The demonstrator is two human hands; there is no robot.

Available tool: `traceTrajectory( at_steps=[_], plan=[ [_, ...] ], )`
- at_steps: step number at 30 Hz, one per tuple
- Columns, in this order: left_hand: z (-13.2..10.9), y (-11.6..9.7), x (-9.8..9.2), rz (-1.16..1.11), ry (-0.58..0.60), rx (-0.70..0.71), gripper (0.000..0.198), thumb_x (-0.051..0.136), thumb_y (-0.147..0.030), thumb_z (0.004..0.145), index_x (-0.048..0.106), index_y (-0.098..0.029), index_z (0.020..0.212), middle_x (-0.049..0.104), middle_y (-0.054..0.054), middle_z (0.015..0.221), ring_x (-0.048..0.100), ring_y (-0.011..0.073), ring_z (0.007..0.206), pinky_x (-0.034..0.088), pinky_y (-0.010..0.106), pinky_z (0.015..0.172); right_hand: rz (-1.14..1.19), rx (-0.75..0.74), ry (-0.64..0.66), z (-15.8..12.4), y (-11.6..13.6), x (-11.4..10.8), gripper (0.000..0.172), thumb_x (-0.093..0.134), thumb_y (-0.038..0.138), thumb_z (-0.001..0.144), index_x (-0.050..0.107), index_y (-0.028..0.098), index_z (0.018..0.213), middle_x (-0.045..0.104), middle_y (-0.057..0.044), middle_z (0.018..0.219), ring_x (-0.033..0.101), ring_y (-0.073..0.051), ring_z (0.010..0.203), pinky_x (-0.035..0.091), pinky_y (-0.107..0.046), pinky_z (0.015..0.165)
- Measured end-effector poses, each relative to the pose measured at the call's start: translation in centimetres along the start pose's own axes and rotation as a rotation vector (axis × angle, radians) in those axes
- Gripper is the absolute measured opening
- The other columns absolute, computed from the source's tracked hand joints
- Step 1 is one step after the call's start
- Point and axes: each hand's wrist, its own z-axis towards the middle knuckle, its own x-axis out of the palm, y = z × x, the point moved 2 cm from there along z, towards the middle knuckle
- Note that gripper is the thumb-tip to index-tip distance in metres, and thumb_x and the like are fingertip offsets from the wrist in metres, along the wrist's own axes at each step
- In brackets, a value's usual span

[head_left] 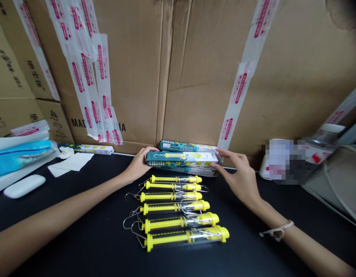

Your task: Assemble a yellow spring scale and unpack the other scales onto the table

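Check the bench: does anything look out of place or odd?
The wire hooks of the lower yellow spring scales seem to cross each other at the row's left end, possibly tangled. The stacked boxes also sit unevenly, the front box skewed over the one behind.

Yellow spring scales [163,223] with clear tubes, teal-and-white boxes [178,157], black tabletop [65,188], brown cardboard carton [132,77], red-on-white tape [85,73].

Six yellow spring scales [172,207], three stacked boxes [182,159], one loose box by the wall [85,149], one white mouse [24,186], one left hand [139,165], one right hand [238,179].
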Motion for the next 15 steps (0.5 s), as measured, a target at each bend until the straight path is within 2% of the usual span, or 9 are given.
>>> traceTrajectory(
  at_steps=[3, 6, 9, 15],
  plan=[
    [0.0, -0.2, -0.1, 0.008, 0.011, 0.019, 0.032, 0.062, -0.033, 0.097, 0.060, -0.017, 0.125, 0.061, 0.011, 0.128, 0.064, 0.0251, 0.107, 0.056, 0.046, 0.090, 0.020, -0.029, 0.038, 0.5, 0.3, -0.2, 0.033, 0.063, 0.046, 0.092, 0.070, 0.027, 0.118, 0.070, -0.009, 0.099, 0.058, -0.031, 0.093, 0.050, -0.050, 0.087],
    [0.0, -0.1, 0.1, 0.013, 0.004, -0.020, 0.032, 0.062, -0.033, 0.097, 0.060, -0.017, 0.125, 0.062, 0.010, 0.126, 0.064, 0.0249, 0.106, 0.056, 0.046, 0.088, 0.048, -0.008, 0.022, 0.9, 0.3, -0.6, 0.030, 0.062, 0.048, 0.091, 0.073, 0.025, 0.109, 0.067, -0.011, 0.103, 0.060, -0.031, 0.097, 0.050, -0.050, 0.088],
    [0.0, 0.2, 0.3, 0.016, -0.026, -0.089, 0.033, 0.062, -0.033, 0.097, 0.059, -0.017, 0.125, 0.062, 0.010, 0.125, 0.065, 0.0245, 0.104, 0.057, 0.045, 0.087, 0.085, 0.063, -0.022, 1.1, -0.2, -1.2, 0.030, 0.063, 0.046, 0.092, 0.070, 0.024, 0.112, 0.069, -0.011, 0.109, 0.064, -0.031, 0.100, 0.051, -0.050, 0.091],
    [0.1, 0.6, 0.4, 0.005, -0.048, -0.158, 0.033, 0.062, -0.033, 0.097, 0.059, -0.017, 0.126, 0.062, 0.010, 0.125, 0.065, 0.0246, 0.104, 0.057, 0.045, 0.087, 0.183, 0.248, -0.116, 0.8, -2.4, -1.3, 0.035, 0.065, 0.044, 0.091, 0.064, 0.023, 0.119, 0.072, -0.011, 0.116, 0.068, -0.030, 0.101, 0.056, -0.049, 0.088]
  ],
)
